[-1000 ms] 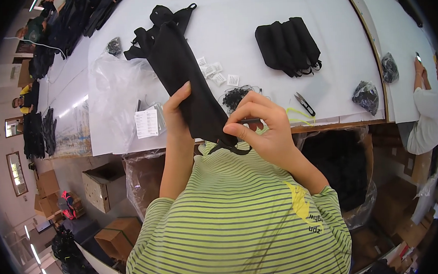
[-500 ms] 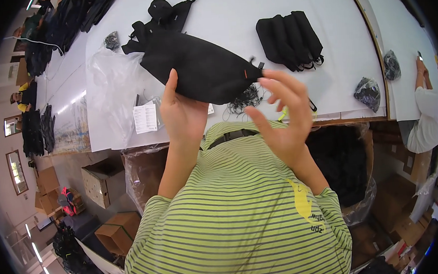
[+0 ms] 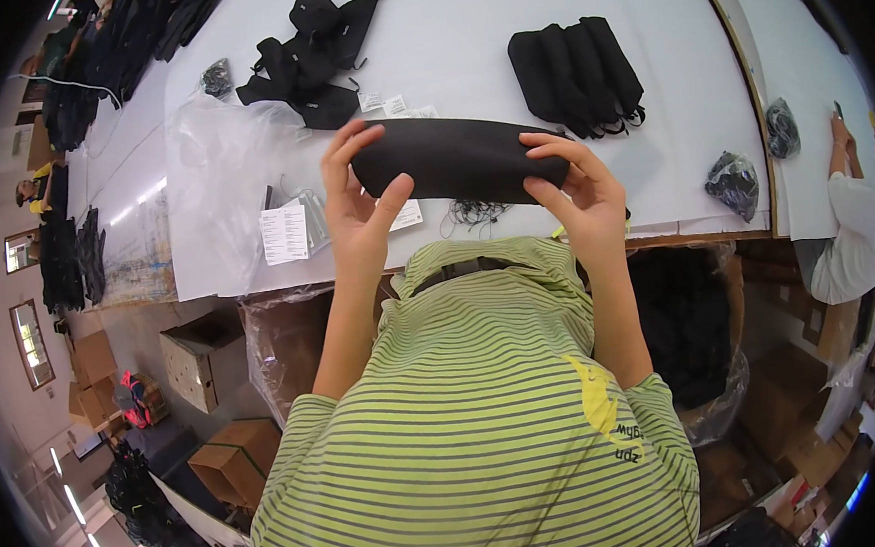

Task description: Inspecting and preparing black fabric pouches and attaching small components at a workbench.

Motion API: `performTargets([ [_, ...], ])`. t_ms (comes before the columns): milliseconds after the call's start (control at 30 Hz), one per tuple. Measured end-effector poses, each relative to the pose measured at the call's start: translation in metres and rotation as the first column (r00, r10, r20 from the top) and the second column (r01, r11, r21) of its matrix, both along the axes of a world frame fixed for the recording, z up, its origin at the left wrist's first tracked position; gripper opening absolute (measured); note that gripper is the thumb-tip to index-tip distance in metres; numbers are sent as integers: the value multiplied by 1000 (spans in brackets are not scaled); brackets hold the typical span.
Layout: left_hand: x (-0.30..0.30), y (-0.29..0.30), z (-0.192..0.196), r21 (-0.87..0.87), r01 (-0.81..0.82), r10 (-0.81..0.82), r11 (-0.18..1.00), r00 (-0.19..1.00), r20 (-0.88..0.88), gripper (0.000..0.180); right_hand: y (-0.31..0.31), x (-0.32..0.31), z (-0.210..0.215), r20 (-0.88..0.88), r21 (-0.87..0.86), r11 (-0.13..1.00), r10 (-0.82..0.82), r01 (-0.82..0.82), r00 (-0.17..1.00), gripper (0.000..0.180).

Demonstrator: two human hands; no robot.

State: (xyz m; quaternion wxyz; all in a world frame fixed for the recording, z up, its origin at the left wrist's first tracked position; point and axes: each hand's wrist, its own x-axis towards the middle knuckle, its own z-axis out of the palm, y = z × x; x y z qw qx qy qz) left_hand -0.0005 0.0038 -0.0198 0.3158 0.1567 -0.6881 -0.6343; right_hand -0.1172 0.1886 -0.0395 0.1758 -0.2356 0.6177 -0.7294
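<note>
Left hand [image 3: 365, 203] and right hand [image 3: 591, 192] grasp a black fabric pouch [image 3: 461, 159] by its ends; the neat pouch row [image 3: 574, 77] beyond the right looks finished, the jumbled pile [image 3: 309, 59] beyond the left undone.

The table [image 3: 463, 31] has a white top with a brown front edge, and a brown strip [image 3: 727, 50] runs along its right side. Toward the far left lies a loose heap of black pouches [image 3: 316, 58], overlapping at odd angles; a small wrapped bundle [image 3: 215, 78] sits just left of it. Nearer, a crumpled clear sheet [image 3: 227, 191] spreads over the left part, with a printed card [image 3: 285, 235] at its right. White tags [image 3: 394, 107] lie near the heap's lower right. A tangle of black cords [image 3: 476, 213] rests by the front edge. Farther right, black pouches [image 3: 576, 76] lie side by side in a neat row, their loops toward the front. A dark bundle in clear wrap [image 3: 732, 185] sits near the right front corner.
</note>
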Motion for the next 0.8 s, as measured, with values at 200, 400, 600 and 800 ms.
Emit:
performTargets([
  [200, -5, -9, -35, 149, 16, -42, 989, 983, 177, 22, 5, -30, -32, 114, 239, 967, 68, -94, 991, 21],
  [400, 17, -67, -118, 206, -46, -32, 977, 932, 360, 36, 25, -90, -56, 120, 115, 951, -299, 286, 947, 26],
  [600, 56, -81, -198, -654, -1, 519, 756, 610, 599, 68, 58, -195, -98, 209, -54, 687, -702, 725, 681, 31],
  [800, 52, -78, -192, -718, 25, 577, 696, 576, 579, 70, 75, -247, -177, 34, 495, 640, -690, 588, 723, 44],
])
